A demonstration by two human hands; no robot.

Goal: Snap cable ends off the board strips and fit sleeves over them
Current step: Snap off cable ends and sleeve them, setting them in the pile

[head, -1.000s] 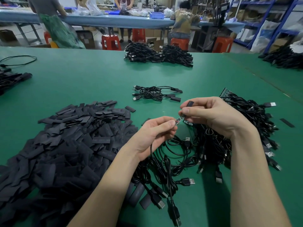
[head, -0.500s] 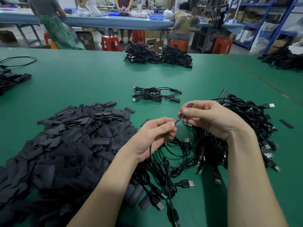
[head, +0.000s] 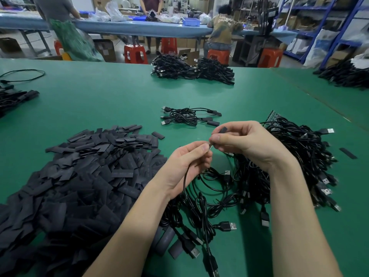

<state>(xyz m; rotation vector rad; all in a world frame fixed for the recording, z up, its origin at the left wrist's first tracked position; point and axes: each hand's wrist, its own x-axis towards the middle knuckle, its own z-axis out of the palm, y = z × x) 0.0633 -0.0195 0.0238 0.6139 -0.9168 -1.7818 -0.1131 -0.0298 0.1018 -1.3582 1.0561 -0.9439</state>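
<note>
Now the two hands have drawn closer than they were a second ago: the gap at centre frame, where a short stretch of the small board end showed between the fingertips, has shrunk to a sliver, and the hands have risen slightly up the frame. I judge that the end is being worked free of its strip, or is already free and about to take its sleeve; the pictures do not settle which.

The left hand (head: pixel 187 162) pinches the cable end (head: pixel 210 147) between thumb and forefinger, the other fingers curled round the black cable (head: pixel 185 183) that drops from the palm toward the lower centre. The right hand (head: pixel 247 144) meets it from the right, thumb and forefinger closed on the same end, and it also holds a black sleeve (head: pixel 223 129) upright between its upper fingers, just above the joint.

The cable end lies roughly level, its long axis running left to right and tilted a little up toward the right, its tip pointing into the right hand. The sleeve's long axis stands nearly crosswise to it, so it needs turning before it can slide on.

The sleeve pile (head: pixel 79 176) fills the lower left; the board strip (head: pixel 272 116) peeks out at the upper right of the cable tangle (head: pixel 289 156); three finished cables (head: pixel 189 116) lie above centre.
</note>
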